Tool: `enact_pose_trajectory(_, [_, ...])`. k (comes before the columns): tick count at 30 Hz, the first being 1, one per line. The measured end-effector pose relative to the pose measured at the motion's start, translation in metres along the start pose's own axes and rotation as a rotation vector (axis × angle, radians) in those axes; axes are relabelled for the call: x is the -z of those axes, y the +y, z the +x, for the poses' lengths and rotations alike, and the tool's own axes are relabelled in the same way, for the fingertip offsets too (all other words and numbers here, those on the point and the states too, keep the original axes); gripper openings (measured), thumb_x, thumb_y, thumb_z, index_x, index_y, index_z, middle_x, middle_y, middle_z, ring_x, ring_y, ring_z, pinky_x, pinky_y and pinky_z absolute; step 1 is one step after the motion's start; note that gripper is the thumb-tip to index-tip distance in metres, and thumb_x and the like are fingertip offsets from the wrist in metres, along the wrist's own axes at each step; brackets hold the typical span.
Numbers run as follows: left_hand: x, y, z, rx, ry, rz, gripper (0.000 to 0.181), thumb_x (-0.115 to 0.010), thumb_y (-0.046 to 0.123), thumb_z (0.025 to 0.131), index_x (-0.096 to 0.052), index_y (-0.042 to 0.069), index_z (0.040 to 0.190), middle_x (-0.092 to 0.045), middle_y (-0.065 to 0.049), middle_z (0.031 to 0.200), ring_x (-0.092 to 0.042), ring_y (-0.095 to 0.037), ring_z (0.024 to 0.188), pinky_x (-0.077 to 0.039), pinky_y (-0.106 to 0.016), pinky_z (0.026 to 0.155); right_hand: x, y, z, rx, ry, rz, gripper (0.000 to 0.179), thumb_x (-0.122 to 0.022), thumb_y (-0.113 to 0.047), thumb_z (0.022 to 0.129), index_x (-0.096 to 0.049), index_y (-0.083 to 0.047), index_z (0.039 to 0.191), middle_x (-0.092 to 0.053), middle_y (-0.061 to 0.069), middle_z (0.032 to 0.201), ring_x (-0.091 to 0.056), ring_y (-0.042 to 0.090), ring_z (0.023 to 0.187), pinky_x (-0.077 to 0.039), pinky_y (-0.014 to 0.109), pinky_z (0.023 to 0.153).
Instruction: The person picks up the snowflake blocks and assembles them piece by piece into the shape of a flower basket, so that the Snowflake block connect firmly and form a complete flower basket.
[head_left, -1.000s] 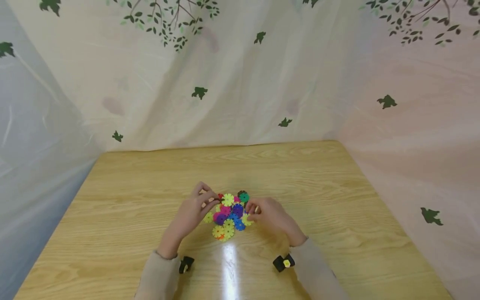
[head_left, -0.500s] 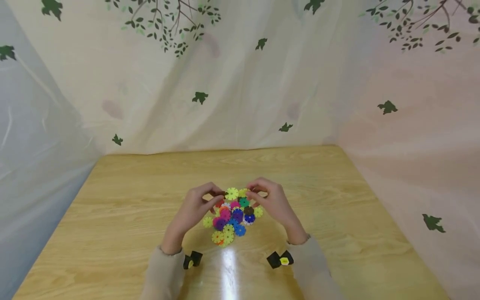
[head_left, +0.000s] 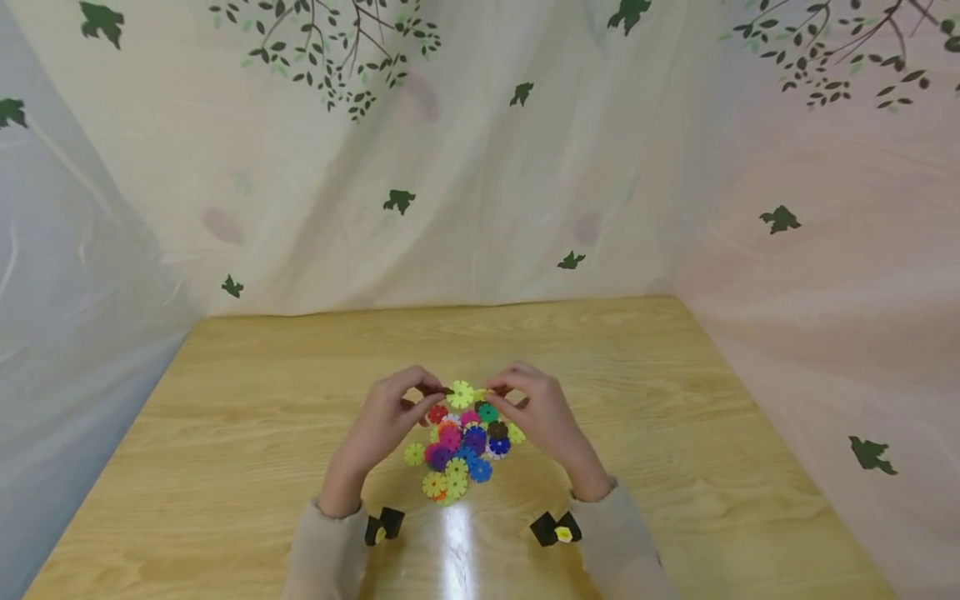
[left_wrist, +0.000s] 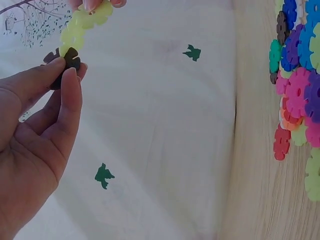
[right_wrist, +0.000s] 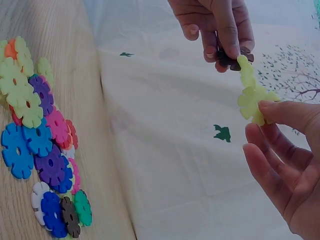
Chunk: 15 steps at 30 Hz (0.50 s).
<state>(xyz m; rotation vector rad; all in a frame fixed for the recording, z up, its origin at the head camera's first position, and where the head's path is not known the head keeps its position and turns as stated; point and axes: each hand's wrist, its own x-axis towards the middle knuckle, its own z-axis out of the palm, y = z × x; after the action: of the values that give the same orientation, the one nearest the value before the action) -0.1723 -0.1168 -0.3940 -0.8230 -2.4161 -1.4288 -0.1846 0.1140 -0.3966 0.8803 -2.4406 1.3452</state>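
Above the back of the pile, my left hand [head_left: 384, 423] pinches a dark brown notched plastic disc [left_wrist: 72, 61] between thumb and fingers. A yellow disc [head_left: 461, 394] is attached to the brown one and stands out to its right. My right hand [head_left: 546, 417] pinches a second yellow disc [right_wrist: 255, 102] by its edge. That disc sits crosswise against the first yellow disc [right_wrist: 246, 72]; whether their slots are fully engaged I cannot tell. Fingertips hide part of both held discs.
Below the hands, several loose notched discs in many colours lie heaped on the wooden table [head_left: 262, 417]. A red disc [head_left: 437, 414] and a green disc [head_left: 487, 412] are at the heap's back edge. A leaf-printed cloth [head_left: 480, 167] hangs behind the table.
My right hand has risen from the heap's right side with a yellow disc. It brought this disc against the yellow one on the left hand's brown disc and turned it nearly edge-on.
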Motion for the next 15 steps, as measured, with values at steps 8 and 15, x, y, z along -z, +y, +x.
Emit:
enact_pose_trajectory(8, [-0.0065,0.0011,-0.0015,0.028,0.008,-0.106,0.016,-0.063,0.001,0.091,-0.065,-0.001,0.107,-0.065,-0.014,0.090,-0.060,-0.005,0.071,-0.059,-0.027,0.056,-0.0019,-0.0008,-0.0027,0.069,0.046,0.066,0.011,-0.066,-0.006,0.090,-0.071,-0.001,0.098,-0.064,0.009,0.089,-0.066,0.026,0.070,-0.058,0.019,0.057])
enact_pose_trajectory(15, [-0.0100,0.0014,-0.0020,0.030,0.010,-0.188,0.020,-0.064,-0.001,0.089,-0.067,-0.005,0.108,-0.065,-0.016,0.086,-0.059,-0.002,0.068,-0.060,-0.031,0.057,-0.0027,-0.0029,-0.0020,0.083,0.055,0.056,0.009,-0.066,-0.007,0.089,-0.072,-0.002,0.095,-0.069,0.009,0.087,-0.067,0.014,0.070,-0.059,0.021,0.057])
